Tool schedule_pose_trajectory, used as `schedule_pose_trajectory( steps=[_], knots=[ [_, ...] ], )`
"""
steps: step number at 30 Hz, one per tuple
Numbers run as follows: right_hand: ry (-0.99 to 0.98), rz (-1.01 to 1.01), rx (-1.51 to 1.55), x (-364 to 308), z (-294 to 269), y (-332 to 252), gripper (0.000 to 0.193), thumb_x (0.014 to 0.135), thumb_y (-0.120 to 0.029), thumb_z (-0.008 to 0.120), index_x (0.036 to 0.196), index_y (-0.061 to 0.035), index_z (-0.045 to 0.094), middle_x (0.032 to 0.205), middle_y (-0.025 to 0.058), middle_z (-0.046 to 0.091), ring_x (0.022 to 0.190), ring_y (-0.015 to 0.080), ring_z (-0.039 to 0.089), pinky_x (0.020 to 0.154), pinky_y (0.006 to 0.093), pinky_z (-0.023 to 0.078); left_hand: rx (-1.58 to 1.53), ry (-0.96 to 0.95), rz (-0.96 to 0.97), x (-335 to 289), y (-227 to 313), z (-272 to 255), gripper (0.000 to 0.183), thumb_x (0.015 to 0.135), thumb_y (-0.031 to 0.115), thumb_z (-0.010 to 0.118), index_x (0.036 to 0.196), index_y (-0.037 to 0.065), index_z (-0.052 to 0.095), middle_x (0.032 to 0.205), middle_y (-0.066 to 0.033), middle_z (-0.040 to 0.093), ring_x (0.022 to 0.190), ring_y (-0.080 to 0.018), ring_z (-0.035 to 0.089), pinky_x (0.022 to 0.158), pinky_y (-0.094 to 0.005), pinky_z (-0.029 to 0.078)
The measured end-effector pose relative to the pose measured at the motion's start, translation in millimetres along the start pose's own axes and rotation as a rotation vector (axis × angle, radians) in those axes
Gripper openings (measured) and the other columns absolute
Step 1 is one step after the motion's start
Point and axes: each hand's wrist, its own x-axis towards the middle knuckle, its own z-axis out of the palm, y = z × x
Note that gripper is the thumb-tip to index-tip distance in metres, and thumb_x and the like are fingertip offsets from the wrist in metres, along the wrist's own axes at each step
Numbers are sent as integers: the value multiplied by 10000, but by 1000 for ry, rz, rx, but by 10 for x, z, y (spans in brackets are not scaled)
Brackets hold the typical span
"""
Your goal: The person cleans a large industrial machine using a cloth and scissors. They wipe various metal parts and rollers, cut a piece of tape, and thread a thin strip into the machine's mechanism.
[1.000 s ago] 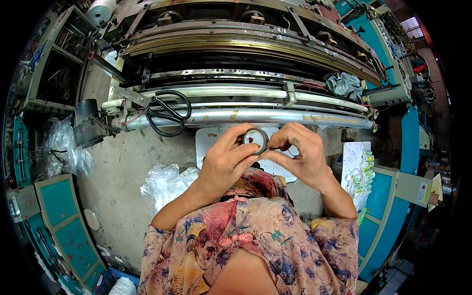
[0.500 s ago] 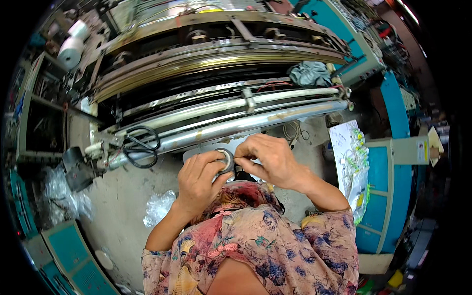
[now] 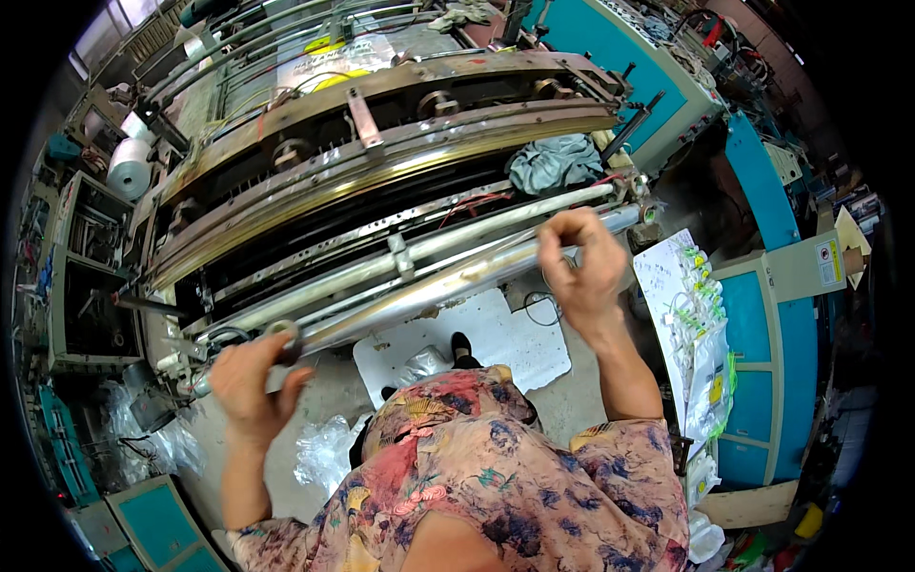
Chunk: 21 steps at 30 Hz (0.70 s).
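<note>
My left hand (image 3: 250,386) grips a dark roll of tape (image 3: 287,342) between thumb and fingers, out at the left over the near end of a long metal roller (image 3: 457,278). Motion blurs the roll somewhat. Well apart from it, my right hand (image 3: 583,272) is raised in front of the roller's right part. Its thumb and forefinger are pinched together; whatever lies between them is too thin to make out. Whether a strip of tape spans the gap between the hands cannot be told against the shiny roller.
Behind the roller stands a wide machine with a pale bar (image 3: 324,303) and a crumpled grey-blue cloth (image 3: 556,163). A white board (image 3: 519,334) lies on the floor by my feet. Clear plastic (image 3: 324,448) is at left. Rightward are a table with bagged items (image 3: 691,324) and blue cabinets (image 3: 745,381).
My hands were close together at the tape roll. Now they are wide apart: the left has moved left with the roll, the right has gone right and up. The view has shifted.
</note>
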Motion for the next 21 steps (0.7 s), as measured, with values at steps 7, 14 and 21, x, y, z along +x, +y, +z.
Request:
schedule_pose_trajectory(
  steps=[7,14,21],
  knots=[
    [114,421,-183,66,-516,1770,114,936,-125,700,994,-39,654,825,94,686,692,179,672,658,322,552,348,6,-143,-376,-547,-405,348,929,310,677,1048,-16,657,907,-155,666,762,-323,617,665,-395,469],
    [8,498,-338,-32,-918,3116,270,1013,-289,629,1162,-74,697,1071,116,726,947,234,689,864,347,533,494,26,-494,-875,-885,-657,254,883,88,717,1111,-1,647,1092,-186,680,1026,-366,655,875,-407,521],
    [-32,489,-209,-77,-675,3021,259,1040,-265,597,1101,-18,645,963,86,676,844,168,609,796,341,513,434,63,-666,-628,-1261,-626,253,939,136,690,1162,25,650,1052,-152,678,929,-313,682,809,-366,534]
  ],
)
